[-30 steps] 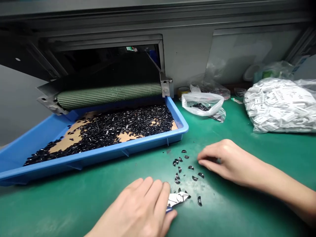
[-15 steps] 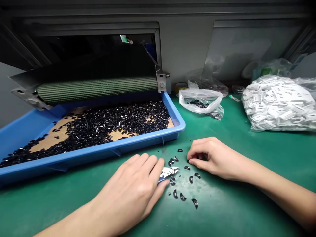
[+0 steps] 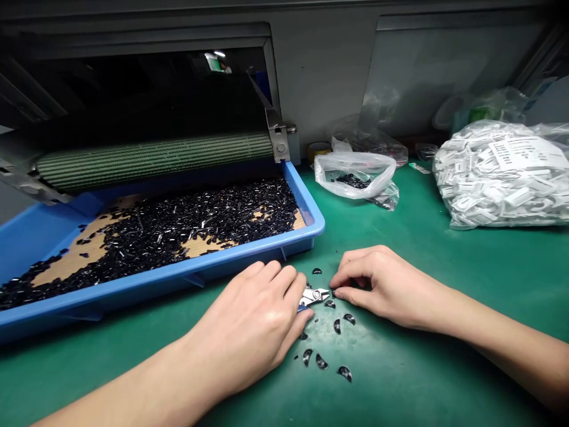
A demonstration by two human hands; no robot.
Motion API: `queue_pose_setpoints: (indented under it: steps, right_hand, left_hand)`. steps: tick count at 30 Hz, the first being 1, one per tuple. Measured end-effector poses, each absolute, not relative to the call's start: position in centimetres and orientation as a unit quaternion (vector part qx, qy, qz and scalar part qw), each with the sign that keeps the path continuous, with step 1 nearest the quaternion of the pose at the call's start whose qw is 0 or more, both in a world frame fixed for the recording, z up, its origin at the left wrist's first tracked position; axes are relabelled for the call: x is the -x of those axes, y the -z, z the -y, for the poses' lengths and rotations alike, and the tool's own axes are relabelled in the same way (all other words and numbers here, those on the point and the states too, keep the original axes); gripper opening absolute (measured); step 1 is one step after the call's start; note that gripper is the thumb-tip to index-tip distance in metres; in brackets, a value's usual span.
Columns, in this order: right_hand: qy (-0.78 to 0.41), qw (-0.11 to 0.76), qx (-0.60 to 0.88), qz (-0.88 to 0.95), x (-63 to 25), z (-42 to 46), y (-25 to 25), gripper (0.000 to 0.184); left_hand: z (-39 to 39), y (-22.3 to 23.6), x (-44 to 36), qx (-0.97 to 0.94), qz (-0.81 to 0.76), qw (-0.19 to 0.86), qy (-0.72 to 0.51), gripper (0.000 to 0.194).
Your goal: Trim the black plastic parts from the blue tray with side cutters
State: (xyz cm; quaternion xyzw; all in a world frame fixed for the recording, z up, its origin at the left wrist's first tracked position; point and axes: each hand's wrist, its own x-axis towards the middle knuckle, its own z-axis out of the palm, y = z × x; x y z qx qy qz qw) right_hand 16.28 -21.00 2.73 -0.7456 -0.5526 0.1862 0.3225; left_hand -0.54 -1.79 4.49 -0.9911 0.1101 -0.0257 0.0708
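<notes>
Gripping the side cutters in curled fingers, the left hand rests on the tabletop. The cutters' long axis runs nearly level, with the jaws pointing right, toward the right hand. That hand's fingertips pinch together just at the cutters' tip; whether they hold anything is too small to tell. Black crescent pieces lie scattered just below both hands. The blue tray of black pellets sits beyond the left hand, and a bag of white parts lies well beyond the right hand.

To my left, a blue tray of black bits under a striped roller; to my right, a bulging bag of white parts.
</notes>
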Motion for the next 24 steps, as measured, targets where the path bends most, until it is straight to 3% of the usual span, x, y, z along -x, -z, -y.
queue_pose_setpoints:
  steps: [12, 24]
  right_hand:
    - [-0.186, 0.324, 0.735, 0.566, -16.2, 21.1, -2.6, 0.015]
    - [-0.189, 0.324, 0.729, 0.573, -16.3, 20.7, -2.4, 0.019]
  left_hand:
    - [1.8, -4.4, -0.6, 0.984, -0.149, 0.093, 0.023, 0.038]
    - [1.6, -5.8, -2.8, 0.945, -0.267, 0.190, -0.011, 0.029]
